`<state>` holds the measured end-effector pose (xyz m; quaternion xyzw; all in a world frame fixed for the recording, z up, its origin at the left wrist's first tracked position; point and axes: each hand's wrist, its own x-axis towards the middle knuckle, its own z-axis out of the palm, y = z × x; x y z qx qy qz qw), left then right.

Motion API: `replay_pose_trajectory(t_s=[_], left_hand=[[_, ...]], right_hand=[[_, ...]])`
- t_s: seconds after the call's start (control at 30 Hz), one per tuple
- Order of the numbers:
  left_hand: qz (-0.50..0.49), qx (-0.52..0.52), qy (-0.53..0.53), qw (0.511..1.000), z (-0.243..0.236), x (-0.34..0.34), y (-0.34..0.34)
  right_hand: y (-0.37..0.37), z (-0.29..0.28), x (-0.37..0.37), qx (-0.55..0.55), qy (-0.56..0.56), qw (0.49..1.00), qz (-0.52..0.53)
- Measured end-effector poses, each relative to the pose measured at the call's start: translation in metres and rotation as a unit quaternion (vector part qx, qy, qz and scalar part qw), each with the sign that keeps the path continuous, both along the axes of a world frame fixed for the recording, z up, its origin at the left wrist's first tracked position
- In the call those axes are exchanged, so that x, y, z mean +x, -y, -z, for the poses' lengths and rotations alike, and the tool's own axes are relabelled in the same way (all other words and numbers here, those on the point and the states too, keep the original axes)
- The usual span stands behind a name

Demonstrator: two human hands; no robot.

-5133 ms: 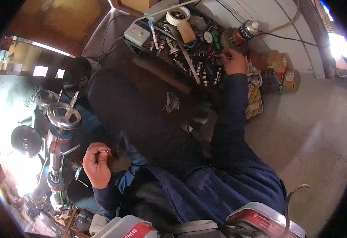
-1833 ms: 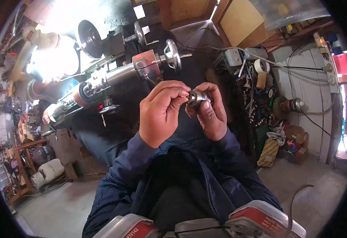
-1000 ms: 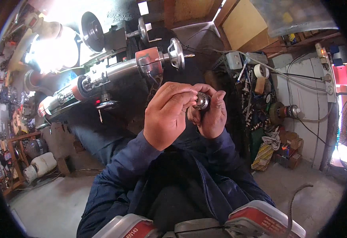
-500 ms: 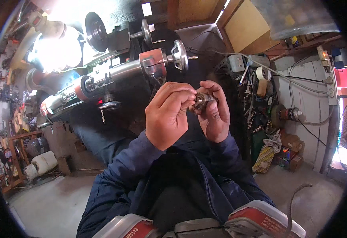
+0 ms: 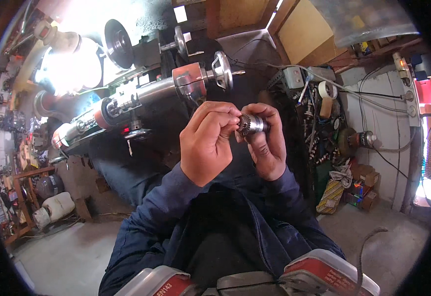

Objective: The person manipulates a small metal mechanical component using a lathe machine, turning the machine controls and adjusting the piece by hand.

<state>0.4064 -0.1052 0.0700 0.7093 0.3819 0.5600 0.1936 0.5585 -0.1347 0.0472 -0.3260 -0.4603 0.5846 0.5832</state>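
Machine workshop, cluttered: lathe-like machine (image 5: 156,91) with bright metal handwheel (image 5: 223,71) and orange-red housing (image 5: 188,79) at upper left; ribbed metal parts (image 5: 311,142) heaped at right near tape roll (image 5: 321,89) and round dial (image 5: 337,124); metal can (image 5: 364,139) near pale wall (image 5: 383,106); socket strip (image 5: 413,109) with plugged-in cables; cardboard boxes (image 5: 367,173) on bare grey floor (image 5: 70,249); jumbled small items (image 5: 8,126) along far left

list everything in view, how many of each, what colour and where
toothed chuck: one, silver, picture centre
lathe: one, silver and orange-red, upper left
tape roll: one, white, upper right
spray can: one, dark with pale top, right
switch box: one, pale grey, upper right
patterned box: one, yellow, right
cardboard boxes: several, brown, right
container: one, white, lower left
small clutter: too blurred to count, mixed, far left
left hand: one, navy sleeve, fingertips at chuck's toothed end
right hand: one, navy sleeve, holding chuck
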Motion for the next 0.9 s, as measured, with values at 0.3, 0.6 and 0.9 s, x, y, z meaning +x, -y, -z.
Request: replay_pose_trajectory(t_s=[0.3, 0.6, 0.9], left_hand=[[-0.002, -0.013, 0.009, 1.0, 0.005, 0.006, 0.002], [0.03, -0.014, -0.005, 0.999, -0.002, 0.001, -0.001], [0.038, -0.028, -0.059, 0.997, -0.003, -0.009, -0.006]], right_hand=[[-0.003, 0.007, -0.002, 0.071, 0.034, 0.996, 0.037], [-0.001, 0.004, -0.01, 0.127, 0.016, 0.989, 0.07], [0.001, 0.012, -0.007, 0.058, -0.04, 0.997, 0.022]])
